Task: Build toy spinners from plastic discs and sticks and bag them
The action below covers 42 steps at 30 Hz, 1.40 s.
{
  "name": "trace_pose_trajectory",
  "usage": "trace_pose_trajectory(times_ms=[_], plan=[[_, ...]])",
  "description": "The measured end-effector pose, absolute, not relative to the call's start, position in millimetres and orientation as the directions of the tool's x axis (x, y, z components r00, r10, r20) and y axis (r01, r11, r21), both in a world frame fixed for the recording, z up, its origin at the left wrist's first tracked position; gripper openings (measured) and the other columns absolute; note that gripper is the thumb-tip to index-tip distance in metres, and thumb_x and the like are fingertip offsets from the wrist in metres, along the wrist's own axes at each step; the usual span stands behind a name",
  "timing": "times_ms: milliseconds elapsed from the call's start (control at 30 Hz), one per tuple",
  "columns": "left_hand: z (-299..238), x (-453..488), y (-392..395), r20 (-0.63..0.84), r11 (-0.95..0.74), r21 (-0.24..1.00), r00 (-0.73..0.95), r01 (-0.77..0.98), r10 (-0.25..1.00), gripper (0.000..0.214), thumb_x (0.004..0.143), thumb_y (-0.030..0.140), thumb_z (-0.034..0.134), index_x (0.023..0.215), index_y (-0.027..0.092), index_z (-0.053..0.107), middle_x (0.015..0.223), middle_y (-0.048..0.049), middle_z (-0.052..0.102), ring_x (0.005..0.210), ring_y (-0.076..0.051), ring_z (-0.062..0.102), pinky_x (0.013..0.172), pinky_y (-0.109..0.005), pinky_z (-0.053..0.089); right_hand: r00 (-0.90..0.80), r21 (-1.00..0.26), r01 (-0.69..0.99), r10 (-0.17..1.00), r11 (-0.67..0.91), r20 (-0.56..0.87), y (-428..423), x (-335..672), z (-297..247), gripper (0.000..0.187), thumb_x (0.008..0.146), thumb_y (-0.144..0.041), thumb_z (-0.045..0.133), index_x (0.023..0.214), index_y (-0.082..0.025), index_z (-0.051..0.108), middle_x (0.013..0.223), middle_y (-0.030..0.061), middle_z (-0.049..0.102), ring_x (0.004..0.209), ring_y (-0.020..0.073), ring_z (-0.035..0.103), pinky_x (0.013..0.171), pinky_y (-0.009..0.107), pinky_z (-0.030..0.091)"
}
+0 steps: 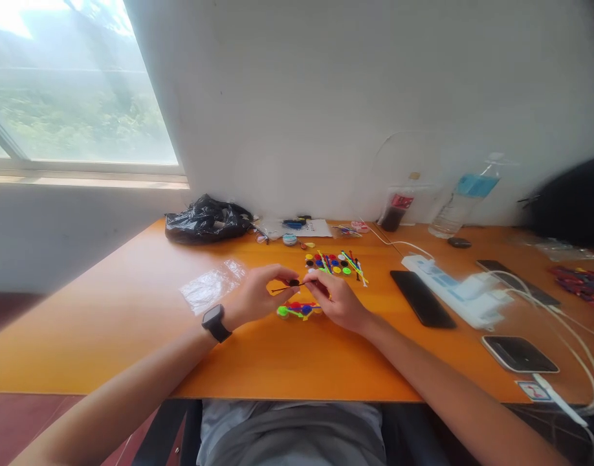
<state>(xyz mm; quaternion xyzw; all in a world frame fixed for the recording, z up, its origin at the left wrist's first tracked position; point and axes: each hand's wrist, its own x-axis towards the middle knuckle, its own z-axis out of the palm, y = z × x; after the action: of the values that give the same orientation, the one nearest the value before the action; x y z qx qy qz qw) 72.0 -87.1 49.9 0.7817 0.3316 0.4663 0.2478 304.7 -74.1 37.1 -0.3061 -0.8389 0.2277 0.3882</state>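
Note:
Just above the desk my left hand [258, 294], with a watch on its wrist, pinches a small black round plastic piece [294, 283] between thumb and fingers. My right hand [340, 301] is closed on the end of a thin black stick [303, 283] at the right side of that piece. Another thin black length [280, 289] sticks out to the left under my left fingers. Whether the stick is joined to the round piece is too small to tell. Below my hands lies an assembly of coloured discs and sticks [305, 310], partly covered by my right hand.
Loose coloured discs and sticks [333, 262] lie behind my hands. A clear plastic bag [212, 288] is at left, a black bag [207, 220] behind it. To the right are a phone [420, 298], a white power strip [452, 291], cables and two bottles by the wall.

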Motion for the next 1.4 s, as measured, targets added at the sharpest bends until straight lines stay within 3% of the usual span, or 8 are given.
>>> trace_pose_trajectory(times_ms=[233,333,500,667,767,867,933,1400], plan=[[57.8,61.1,-77.8,0.262,-0.299,0.954,0.497,-0.004,0.827,0.024,0.097,0.036,0.070,0.110,0.017,0.076,0.107,-0.0102,0.078,0.100,-0.024,0.075,0.092,-0.035,0.059,-0.498,-0.649,0.285,0.688,0.705,0.528,-73.0,304.5,41.0,0.021,0.108,-0.038,0.050,0.103,-0.023,0.064,0.091,0.0040,0.065,0.073,0.0172,0.055,0.068,0.030,0.044],[58.3,59.2,-75.7,0.218,-0.218,0.974,0.519,-0.062,0.827,0.024,0.088,0.033,0.081,0.104,0.015,0.076,0.100,-0.0097,0.079,0.093,-0.022,0.075,0.085,-0.034,0.060,-0.504,-0.647,0.255,0.670,0.719,0.545,-72.9,303.8,42.5,0.019,0.108,-0.036,0.051,0.104,-0.024,0.065,0.091,0.0041,0.063,0.077,0.0183,0.055,0.069,0.031,0.045],[57.7,61.4,-77.9,0.210,-0.176,0.978,0.536,-0.115,0.817,0.028,0.084,0.034,0.085,0.099,0.013,0.074,0.086,-0.0088,0.077,0.077,-0.018,0.073,0.071,-0.031,0.060,-0.421,-0.551,0.303,0.628,0.777,0.654,-74.2,305.4,45.5,0.024,0.106,-0.036,0.052,0.126,-0.029,0.065,0.122,0.0105,0.057,0.119,0.0281,0.055,0.098,0.043,0.048],[56.6,61.7,-78.0,0.236,-0.216,0.971,0.487,-0.099,0.841,0.029,0.082,0.035,0.087,0.097,0.013,0.075,0.094,-0.0111,0.078,0.084,-0.020,0.075,0.078,-0.032,0.062,-0.400,-0.567,0.315,0.648,0.761,0.648,-77.7,310.3,47.5,0.043,0.107,-0.042,0.048,0.149,-0.031,0.048,0.115,0.0094,0.056,0.100,0.0251,0.055,0.095,0.043,0.048],[56.0,61.0,-76.9,0.275,-0.279,0.959,0.445,-0.058,0.852,0.028,0.082,0.035,0.087,0.095,0.013,0.076,0.099,-0.0121,0.079,0.090,-0.020,0.075,0.084,-0.033,0.062,-0.475,-0.686,0.245,0.702,0.685,0.531,-76.4,311.6,49.3,0.035,0.108,-0.047,0.042,0.105,-0.024,0.069,0.096,0.0064,0.058,0.088,0.0226,0.054,0.089,0.040,0.048],[56.2,61.0,-76.2,0.312,-0.315,0.947,0.409,-0.062,0.858,0.028,0.082,0.035,0.087,0.095,0.013,0.076,0.100,-0.0124,0.079,0.093,-0.021,0.076,0.086,-0.034,0.062,-0.553,-0.838,0.150,0.747,0.525,0.370,-70.4,312.4,50.3,0.063,0.109,-0.047,0.029,0.053,-0.021,0.041,0.063,0.0027,0.041,0.064,0.0183,0.043,0.073,0.037,0.043],[56.4,61.3,-75.8,0.327,-0.331,0.942,0.380,-0.055,0.865,0.028,0.083,0.036,0.086,0.096,0.013,0.076,0.101,-0.0133,0.079,0.094,-0.023,0.076,0.087,-0.036,0.062,-0.507,-0.874,0.116,0.785,0.471,0.356,-65.7,313.3,49.6,0.065,0.108,-0.050,0.026,0.050,-0.022,0.031,0.058,0.0020,0.034,0.060,0.0178,0.036,0.067,0.037,0.038],[49.7,59.5,-64.7,0.367,-0.420,0.873,0.233,0.249,0.901,0.024,0.084,0.041,0.083,0.091,0.018,0.081,0.098,-0.0096,0.081,0.084,-0.020,0.072,0.071,-0.030,0.056,-0.484,-0.870,0.135,0.798,0.474,0.360,-68.1,311.1,51.8,0.079,0.105,-0.073,0.020,0.051,-0.021,0.046,0.058,0.0021,0.044,0.060,0.0164,0.041,0.064,0.035,0.035]])
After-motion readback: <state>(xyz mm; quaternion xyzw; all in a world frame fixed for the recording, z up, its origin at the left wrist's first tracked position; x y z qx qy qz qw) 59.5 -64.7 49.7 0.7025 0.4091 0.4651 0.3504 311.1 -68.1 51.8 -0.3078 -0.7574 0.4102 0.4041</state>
